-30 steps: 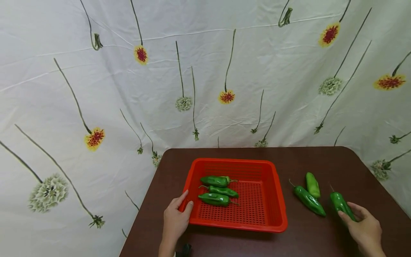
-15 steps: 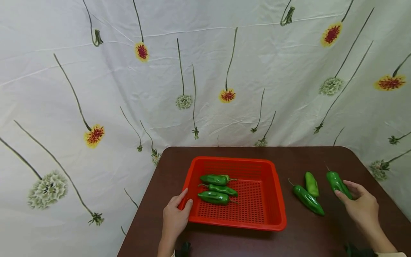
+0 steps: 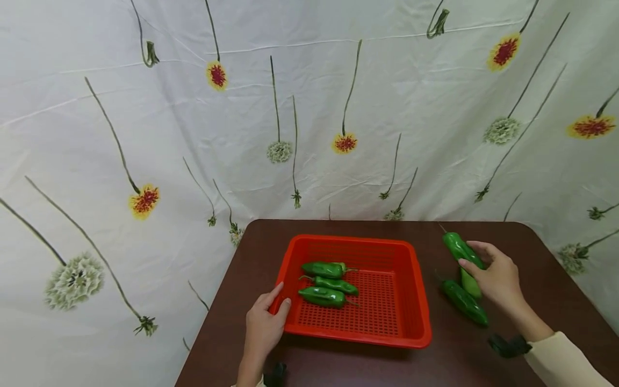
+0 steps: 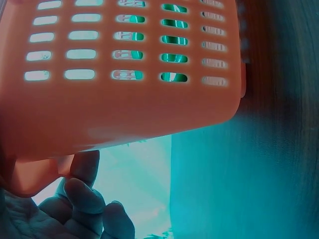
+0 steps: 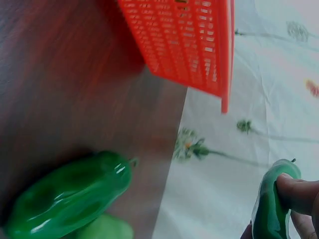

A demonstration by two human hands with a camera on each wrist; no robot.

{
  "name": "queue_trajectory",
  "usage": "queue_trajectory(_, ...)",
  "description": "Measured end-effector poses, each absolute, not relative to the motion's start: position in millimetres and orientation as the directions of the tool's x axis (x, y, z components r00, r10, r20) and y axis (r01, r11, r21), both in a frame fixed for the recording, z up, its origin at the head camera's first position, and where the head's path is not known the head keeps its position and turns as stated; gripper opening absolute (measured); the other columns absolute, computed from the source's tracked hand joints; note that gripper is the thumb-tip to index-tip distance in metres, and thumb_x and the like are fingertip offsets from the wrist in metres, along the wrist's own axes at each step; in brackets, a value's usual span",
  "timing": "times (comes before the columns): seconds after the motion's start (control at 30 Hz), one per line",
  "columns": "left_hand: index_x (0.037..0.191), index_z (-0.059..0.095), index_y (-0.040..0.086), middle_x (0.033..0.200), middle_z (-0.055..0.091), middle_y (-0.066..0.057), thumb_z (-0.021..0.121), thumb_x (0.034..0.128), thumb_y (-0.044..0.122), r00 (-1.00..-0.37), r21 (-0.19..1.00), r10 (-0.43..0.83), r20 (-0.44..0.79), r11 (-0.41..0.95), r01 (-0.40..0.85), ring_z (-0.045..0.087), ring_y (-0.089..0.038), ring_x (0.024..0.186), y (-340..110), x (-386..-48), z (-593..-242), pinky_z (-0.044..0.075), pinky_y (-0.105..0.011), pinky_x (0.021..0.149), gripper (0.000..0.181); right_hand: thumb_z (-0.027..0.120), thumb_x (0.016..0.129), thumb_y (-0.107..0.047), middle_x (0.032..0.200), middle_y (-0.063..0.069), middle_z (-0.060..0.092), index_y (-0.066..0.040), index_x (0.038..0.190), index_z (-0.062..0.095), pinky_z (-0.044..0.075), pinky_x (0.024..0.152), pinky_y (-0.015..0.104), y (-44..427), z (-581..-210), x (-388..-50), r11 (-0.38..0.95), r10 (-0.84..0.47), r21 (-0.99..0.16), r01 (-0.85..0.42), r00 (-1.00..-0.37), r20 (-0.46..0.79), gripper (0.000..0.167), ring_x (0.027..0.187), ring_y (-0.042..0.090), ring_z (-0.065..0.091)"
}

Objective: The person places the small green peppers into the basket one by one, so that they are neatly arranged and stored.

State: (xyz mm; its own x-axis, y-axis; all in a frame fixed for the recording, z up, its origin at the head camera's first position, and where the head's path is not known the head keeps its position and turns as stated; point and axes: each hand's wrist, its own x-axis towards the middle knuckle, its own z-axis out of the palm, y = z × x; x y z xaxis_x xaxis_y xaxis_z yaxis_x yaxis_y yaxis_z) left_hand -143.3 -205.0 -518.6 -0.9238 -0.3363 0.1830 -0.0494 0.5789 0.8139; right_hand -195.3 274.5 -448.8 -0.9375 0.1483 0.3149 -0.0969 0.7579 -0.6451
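Green pepper (image 3: 460,249) juts stem-first from the pinching right grip (image 3: 497,277), the left grip (image 3: 264,324) holding a red basket (image 3: 379,309).

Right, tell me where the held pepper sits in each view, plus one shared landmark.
Head: held pepper right of centre, just below mid-height, in the right hand.
Left wrist: cannot be made out.
Right wrist: lower right, gripped by thumb and fingers.
Landmark: basket, low centre in head, top of both wrist views.

right grip (image 3: 499,278) + held pepper (image 3: 456,246) | moved left, nearer basket (image 3: 358,337) | light-green pepper (image 3: 471,286) now partly hidden
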Motion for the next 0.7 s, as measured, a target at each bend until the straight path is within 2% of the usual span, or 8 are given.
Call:
queue_trajectory(0.07,0.132,0.068,0.027,0.116,0.072,-0.001,0.076,0.0894,0.024,-0.925,0.817,-0.335,0.181,0.575,-0.048,0.069,-0.021,0.104,-204.3,-143.9,-518.3,0.057,-0.044,0.086,0.044,0.074,0.092,-0.021,0.128,0.029,0.063,-0.003,0.136,0.059,0.052,0.072,0.046,266.7,-444.0,-199.8,0.762,0.121,-0.635,-0.127,-0.935,0.332,0.05,0.107,0.046,0.063)
queue_trajectory(0.13,0.132,0.068,0.027,0.116,0.072,-0.001,0.076,0.0892,0.024,-0.925,0.819,-0.336,0.18,0.572,-0.048,0.069,-0.021,0.103,-203.6,-143.9,-517.8,0.057,-0.044,0.085,0.044,0.075,0.091,-0.019,0.127,0.028,0.065,-0.003,0.135,0.059,0.052,0.073,0.045,259.5,-439.6,-203.8,0.76,0.086,-0.629,-0.167,-0.933,0.351,0.05,0.105,0.045,0.064)
queue_trajectory(0.27,0.132,0.068,0.027,0.115,0.072,-0.001,0.076,0.089,0.023,-0.923,0.82,-0.335,0.188,0.571,-0.04,0.07,-0.02,0.101,-202.6,-144.1,-517.0,0.058,-0.041,0.082,0.044,0.076,0.09,-0.019,0.123,0.027,0.067,-0.004,0.134,0.06,0.051,0.066,0.027,246.6,-432.8,-211.1,0.74,0.037,-0.634,-0.224,-0.928,0.371,0.049,0.099,0.042,0.067)
queue_trajectory(0.37,0.132,0.068,0.027,0.115,0.072,-0.001,0.075,0.0897,0.023,-0.925,0.82,-0.331,0.188,0.571,-0.038,0.07,-0.02,0.101,-203.1,-144.1,-517.1,0.057,-0.04,0.082,0.044,0.076,0.09,-0.019,0.122,0.026,0.068,-0.004,0.134,0.061,0.048,0.064,0.02,237.6,-431.7,-215.7,0.722,0.018,-0.647,-0.246,-0.928,0.373,0.049,0.097,0.04,0.068)
queue_trajectory(0.43,0.133,0.067,0.028,0.115,0.072,-0.001,0.075,0.0899,0.023,-0.925,0.82,-0.333,0.183,0.571,-0.043,0.069,-0.019,0.101,-203.7,-143.8,-517.2,0.057,-0.039,0.082,0.044,0.076,0.09,-0.02,0.123,0.025,0.068,-0.005,0.134,0.061,0.05,0.067,0.022,231.1,-431.8,-218.3,0.713,0.006,-0.653,-0.256,-0.929,0.37,0.049,0.098,0.039,0.069)
queue_trajectory(0.57,0.133,0.068,0.028,0.115,0.072,0.0,0.075,0.0897,0.023,-0.923,0.817,-0.341,0.179,0.574,-0.054,0.069,-0.019,0.101,-204.2,-143.0,-517.2,0.057,-0.039,0.082,0.044,0.076,0.09,-0.017,0.126,0.023,0.067,-0.005,0.134,0.06,0.056,0.076,0.039,216.9,-431.2,-222.3,0.697,-0.021,-0.662,-0.277,-0.93,0.368,0.048,0.103,0.039,0.068)
queue_trajectory(0.63,0.132,0.068,0.028,0.115,0.072,0.0,0.076,0.0892,0.023,-0.921,0.817,-0.344,0.181,0.574,-0.054,0.069,-0.019,0.101,-203.6,-143.0,-517.2,0.057,-0.039,0.082,0.044,0.076,0.09,-0.017,0.127,0.022,0.067,-0.005,0.134,0.06,0.056,0.081,0.047,209.2,-430.7,-223.9,0.683,-0.035,-0.672,-0.285,-0.932,0.36,0.048,0.105,0.038,0.068)
queue_trajectory(0.7,0.132,0.068,0.028,0.115,0.072,0.0,0.076,0.089,0.023,-0.921,0.816,-0.341,0.186,0.576,-0.049,0.069,-0.019,0.102,-202.8,-143.2,-517.5,0.057,-0.039,0.083,0.044,0.076,0.09,-0.016,0.126,0.02,0.067,-0.006,0.134,0.06,0.055,0.083,0.049,201.4,-430.7,-225.5,0.67,-0.047,-0.683,-0.29,-0.935,0.35,0.048,0.105,0.036,0.067)
